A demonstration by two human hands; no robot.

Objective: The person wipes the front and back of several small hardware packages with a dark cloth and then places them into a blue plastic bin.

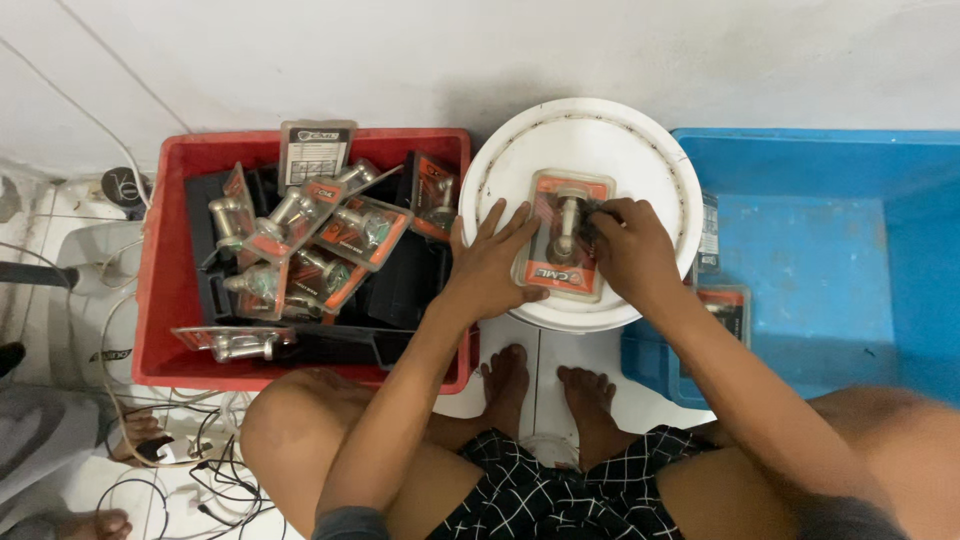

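Both hands met at the centre of the frame over a blister pack [562, 240] holding a metal knob, which lay flat on the lid of a white bucket [600, 140]. Left hand [492, 268] lay palm down, fingers spread flat against the pack's left edge, its forearm running down to the lower centre. Right hand [628, 245] curled its fingers over the pack's right edge, gripping it. At left sat a red crate [160, 300] piled with similar packs; at right, a blue tub [830, 240].
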